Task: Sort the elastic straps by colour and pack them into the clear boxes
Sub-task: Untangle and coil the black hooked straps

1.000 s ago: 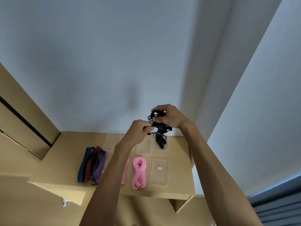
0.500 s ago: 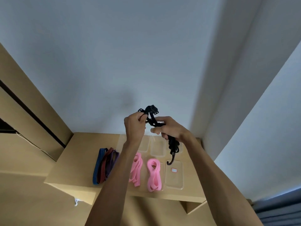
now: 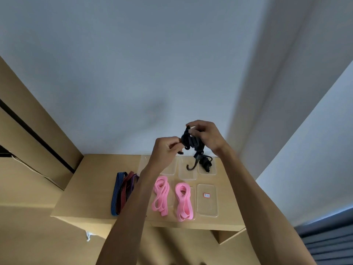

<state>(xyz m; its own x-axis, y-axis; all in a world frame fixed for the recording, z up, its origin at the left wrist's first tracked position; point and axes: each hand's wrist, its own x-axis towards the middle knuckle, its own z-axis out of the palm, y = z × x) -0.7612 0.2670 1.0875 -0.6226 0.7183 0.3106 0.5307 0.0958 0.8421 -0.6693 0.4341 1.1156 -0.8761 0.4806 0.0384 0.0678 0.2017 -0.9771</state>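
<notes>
Both hands held the black hooked strap [image 3: 192,141] bunched above the table: left hand [image 3: 165,148] pinching at nine o'clock, right hand [image 3: 205,135] gripping above. Its hook dangled toward six o'clock, over the far clear boxes [image 3: 187,174].

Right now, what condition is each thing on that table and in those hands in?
Black strap: bunched, held up above the table by both hands, hooked end dangling.
Left hand: pinching the strap.
Right hand: fingers curled round the strap.
Two pink straps: coiled, lying on the table.
Blue, red and purple straps: lying together at the left, unpacked.
Clear box with a red label: lying flat, no strap in it.
</notes>
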